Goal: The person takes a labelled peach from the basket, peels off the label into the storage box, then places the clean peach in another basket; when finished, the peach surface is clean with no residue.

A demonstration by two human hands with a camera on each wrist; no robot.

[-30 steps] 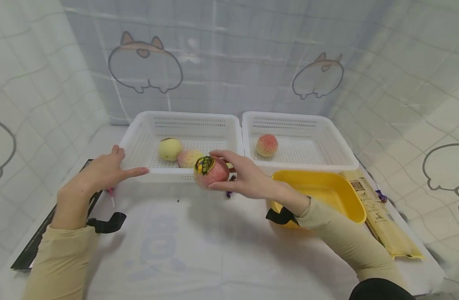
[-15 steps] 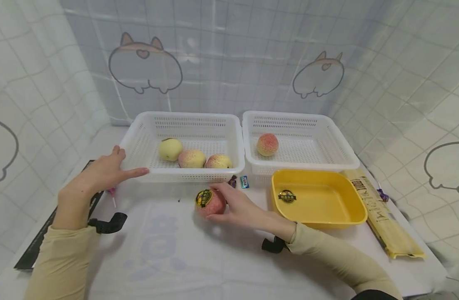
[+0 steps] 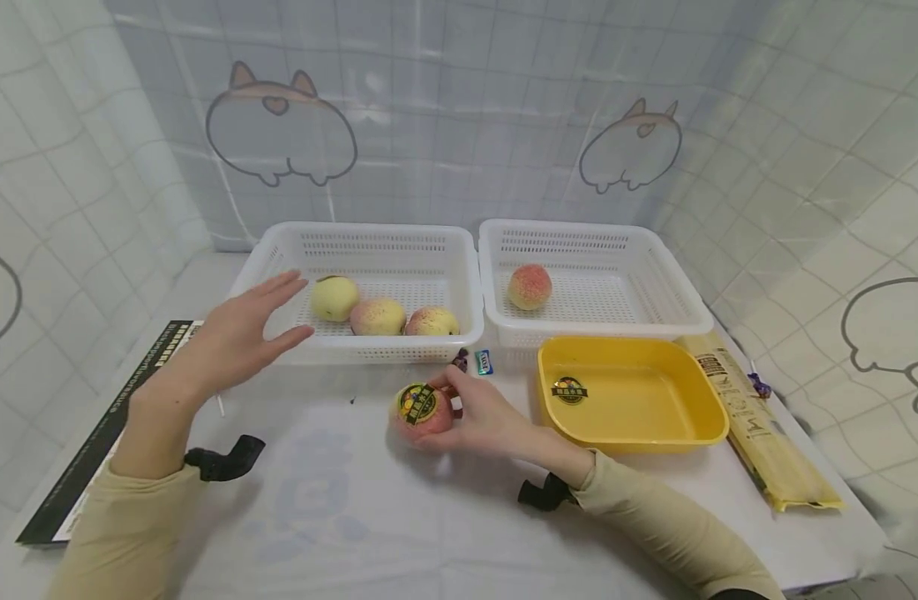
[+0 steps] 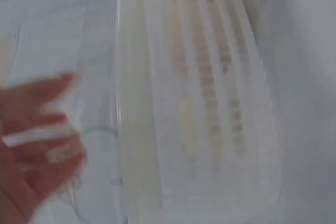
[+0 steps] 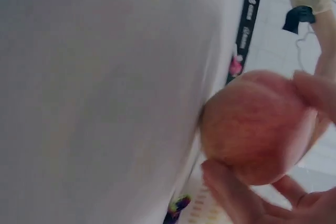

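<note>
My right hand grips a reddish peach with a black-and-yellow sticker, low at the table in front of the baskets. Its thumb and fingers curl round the fruit's side, as the right wrist view also shows on the peach. My left hand is raised by the left white basket, fingers spread and holding nothing; it looks blurred in the left wrist view. Inside that basket lie a yellow-green fruit and two yellow-pink peaches. One red-orange peach sits in the right white basket.
A yellow tub with a sticker inside stands right of my right hand. Beyond it lies a long yellow packet. A small blue-green wrapped piece lies before the baskets. At left is a black-and-white box.
My right hand has lowered the stickered peach from the left basket's front edge to the table, and its sticker has turned. My left hand has left the basket's corner, moving right.
</note>
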